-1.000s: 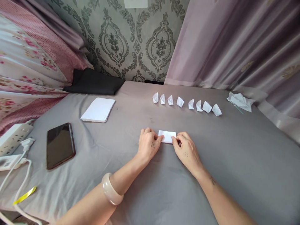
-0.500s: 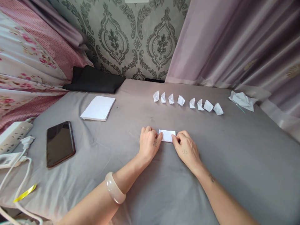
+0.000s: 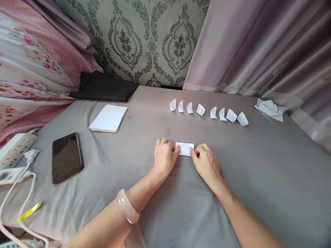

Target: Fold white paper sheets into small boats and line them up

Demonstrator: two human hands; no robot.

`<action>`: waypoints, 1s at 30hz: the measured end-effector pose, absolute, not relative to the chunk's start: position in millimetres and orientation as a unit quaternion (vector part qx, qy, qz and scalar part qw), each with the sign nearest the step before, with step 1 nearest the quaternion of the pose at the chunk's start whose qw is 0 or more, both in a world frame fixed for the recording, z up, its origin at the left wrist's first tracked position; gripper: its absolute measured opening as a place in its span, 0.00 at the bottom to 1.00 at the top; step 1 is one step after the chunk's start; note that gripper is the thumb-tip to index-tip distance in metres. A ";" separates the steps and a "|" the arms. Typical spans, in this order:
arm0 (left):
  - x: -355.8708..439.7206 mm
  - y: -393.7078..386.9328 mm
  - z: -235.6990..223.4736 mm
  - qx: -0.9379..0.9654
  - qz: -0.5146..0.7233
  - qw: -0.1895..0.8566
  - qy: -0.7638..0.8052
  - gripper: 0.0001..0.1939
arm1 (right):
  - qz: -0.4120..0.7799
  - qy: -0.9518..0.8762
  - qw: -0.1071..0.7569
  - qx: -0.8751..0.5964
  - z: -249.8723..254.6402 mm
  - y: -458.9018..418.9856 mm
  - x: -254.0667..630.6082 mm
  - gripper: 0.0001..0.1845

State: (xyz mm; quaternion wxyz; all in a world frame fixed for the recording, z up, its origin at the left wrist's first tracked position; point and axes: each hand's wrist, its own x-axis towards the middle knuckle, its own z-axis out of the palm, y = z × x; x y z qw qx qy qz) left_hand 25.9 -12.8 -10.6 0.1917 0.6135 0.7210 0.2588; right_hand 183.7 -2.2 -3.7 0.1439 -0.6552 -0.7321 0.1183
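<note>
A small folded white paper (image 3: 185, 149), oblong in outline, lies between my hands on the grey cloth. My left hand (image 3: 165, 155) pinches its left end, thumb on top and the other fingers curled. At the right end my right hand (image 3: 207, 162) grips the paper the same way. Beyond them stand several folded paper boats (image 3: 200, 110) in an uneven row. A stack of white paper sheets (image 3: 108, 118) lies to the left of the row. The undersides of my fingertips are hidden.
To the left lie a dark phone (image 3: 67, 157), a white power strip (image 3: 17, 150) with cables, and a yellow strip (image 3: 29, 211). A black cloth (image 3: 104, 86) is at the back left. Loose paper pieces (image 3: 271, 109) lie at the far right, by the curtain (image 3: 232, 44).
The view has shifted very slightly. Both hands keep hold of the folded paper in nearly the same place, and nothing else has visibly moved.
</note>
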 end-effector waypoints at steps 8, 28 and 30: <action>26.1 -11.7 -6.1 0.616 0.248 0.198 0.721 0.17 | 0.117 -0.729 0.147 -0.659 -5.4 -2.0 183.9 0.19; 25.6 -12.2 -14.5 0.654 0.222 0.129 0.712 0.18 | 0.104 -0.729 0.124 -0.665 -4.9 -3.5 182.4 0.18; 25.4 -11.9 -15.1 0.654 0.221 0.123 0.713 0.18 | 0.104 -0.728 0.120 -0.667 -4.6 -3.4 182.3 0.18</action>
